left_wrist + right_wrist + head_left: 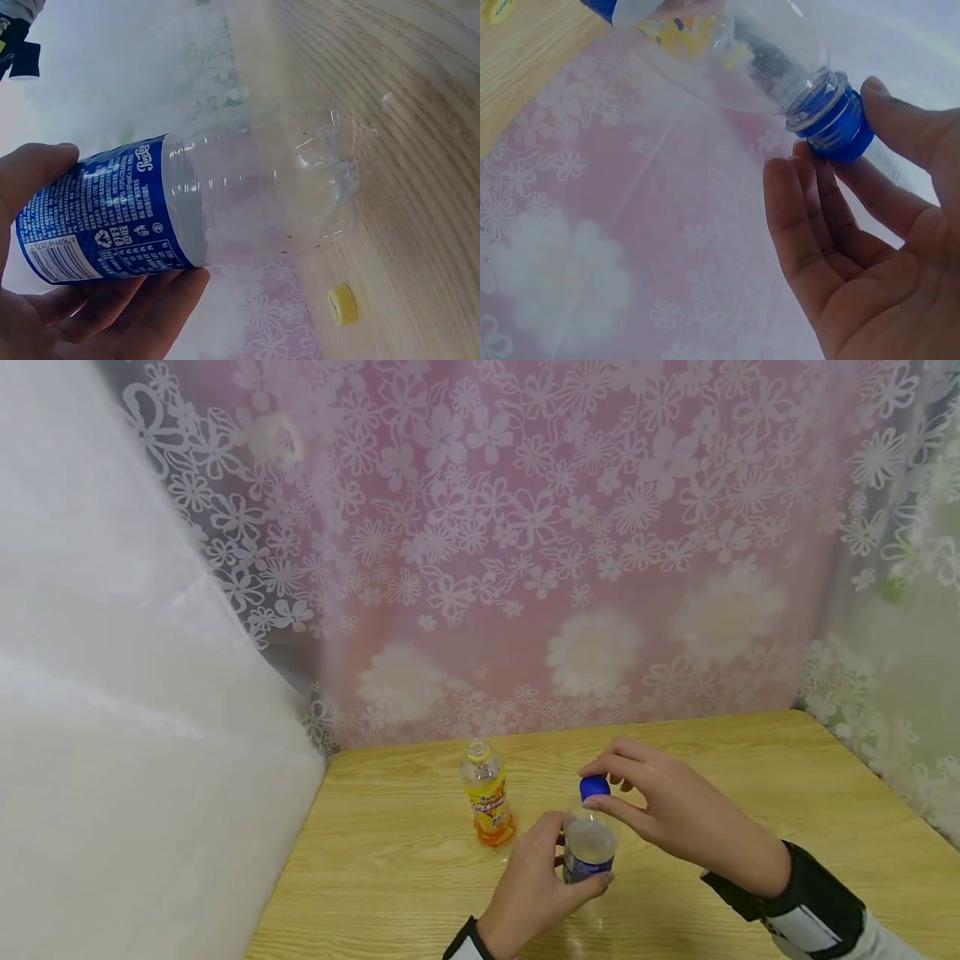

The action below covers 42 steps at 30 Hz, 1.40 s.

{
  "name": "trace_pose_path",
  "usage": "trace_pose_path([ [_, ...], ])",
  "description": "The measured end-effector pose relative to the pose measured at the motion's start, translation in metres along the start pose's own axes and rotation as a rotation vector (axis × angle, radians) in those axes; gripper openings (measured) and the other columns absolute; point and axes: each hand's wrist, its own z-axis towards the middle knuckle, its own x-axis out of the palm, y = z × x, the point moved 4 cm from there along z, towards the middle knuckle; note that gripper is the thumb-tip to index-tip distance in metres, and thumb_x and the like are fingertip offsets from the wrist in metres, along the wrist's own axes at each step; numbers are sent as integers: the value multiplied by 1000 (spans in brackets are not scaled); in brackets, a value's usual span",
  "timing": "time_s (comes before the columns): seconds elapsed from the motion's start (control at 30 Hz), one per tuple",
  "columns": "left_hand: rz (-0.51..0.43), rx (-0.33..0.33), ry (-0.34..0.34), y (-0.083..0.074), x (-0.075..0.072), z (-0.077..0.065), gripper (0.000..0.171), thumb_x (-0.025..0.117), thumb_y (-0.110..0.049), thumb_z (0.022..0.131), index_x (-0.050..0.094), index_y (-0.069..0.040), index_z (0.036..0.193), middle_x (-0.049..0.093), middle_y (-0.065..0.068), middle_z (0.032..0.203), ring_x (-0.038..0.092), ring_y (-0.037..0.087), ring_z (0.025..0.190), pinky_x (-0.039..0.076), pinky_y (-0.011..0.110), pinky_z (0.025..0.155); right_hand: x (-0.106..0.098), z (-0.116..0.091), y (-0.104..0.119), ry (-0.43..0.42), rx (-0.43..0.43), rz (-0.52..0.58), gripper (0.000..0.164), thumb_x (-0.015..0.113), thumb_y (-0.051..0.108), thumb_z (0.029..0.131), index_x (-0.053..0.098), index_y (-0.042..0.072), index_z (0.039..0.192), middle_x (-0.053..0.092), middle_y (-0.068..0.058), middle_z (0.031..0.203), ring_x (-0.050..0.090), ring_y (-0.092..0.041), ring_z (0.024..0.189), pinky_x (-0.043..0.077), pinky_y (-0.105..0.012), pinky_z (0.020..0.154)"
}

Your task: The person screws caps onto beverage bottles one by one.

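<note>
A clear plastic bottle with a blue label (105, 217) is gripped by my left hand (531, 881), the thumb on one side and the fingers on the other. No drink shows inside it. At the bottle's neck, my right hand (652, 797) pinches a blue cap (847, 127) between thumb and fingers. The cap sits over the threads, with some of the neck visible below it in the right wrist view. Whether the bottle's base touches the table cannot be told.
On the wooden table (375, 860) a bottle with a yellow label (489, 802) stands uncapped to the left, a little orange drink at its bottom. A yellow cap (343, 304) lies on the tabletop. Flowered curtains (525, 527) hang behind and beside the table.
</note>
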Motion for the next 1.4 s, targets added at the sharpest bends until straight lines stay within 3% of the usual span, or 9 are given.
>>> trace_pose_path([
  [0.17,-14,13,-21,0,-1,-1,54,85,-42,83,54,-27,125,59,-10,118,60,5,105,54,18,74,2,0,-2,10,77,92,26,78,18,90,70,24,113,63,16,102,61,0,85,55,-23,70],
  [0.37,-13,33,-29,2,-3,-1,53,84,-43,84,54,-27,124,60,-9,117,61,5,104,54,18,74,5,2,-2,22,87,147,31,78,16,90,71,23,119,64,14,102,65,-1,87,57,-23,73],
  [0.6,25,38,-27,2,-4,-1,56,83,-43,84,53,-26,129,60,-9,119,61,5,105,55,19,74,12,5,1,-19,141,7,19,80,34,88,68,28,102,55,18,90,52,0,78,49,-22,66],
  [0.73,70,37,-19,0,-4,-1,58,82,-46,85,53,-25,130,60,-8,121,60,4,105,56,20,75,12,5,-2,26,187,-68,43,78,52,85,65,25,115,58,15,94,53,0,78,48,-21,61],
  [0.87,56,25,-2,-1,-4,0,57,82,-46,84,54,-25,129,60,-9,120,60,3,106,56,20,75,3,2,-8,127,99,13,62,77,47,89,55,28,144,61,12,123,61,-7,102,55,-27,74],
  [1.0,19,25,9,-2,-5,0,57,84,-44,83,53,-25,129,60,-9,122,60,5,110,56,21,77,-9,1,-10,165,-76,90,58,76,16,92,55,32,144,56,13,139,59,-11,123,56,-30,91],
  [1.17,14,22,25,-3,-4,-2,58,83,-44,84,53,-25,129,59,-10,123,60,5,112,55,20,78,-10,1,-9,136,-170,130,50,76,5,90,65,24,135,61,14,118,59,-2,100,52,-19,80],
  [1.3,8,8,38,-1,-1,-3,57,83,-45,83,53,-26,128,59,-11,120,60,3,110,56,20,77,-5,0,-8,132,-135,109,37,76,15,92,70,22,128,55,16,104,51,2,86,46,-17,70],
  [1.4,18,12,39,-1,1,-2,58,83,-46,83,53,-26,128,59,-12,119,60,2,109,56,21,76,-1,0,-9,132,-81,68,25,77,24,92,69,28,116,51,19,100,49,3,86,47,-19,70],
])
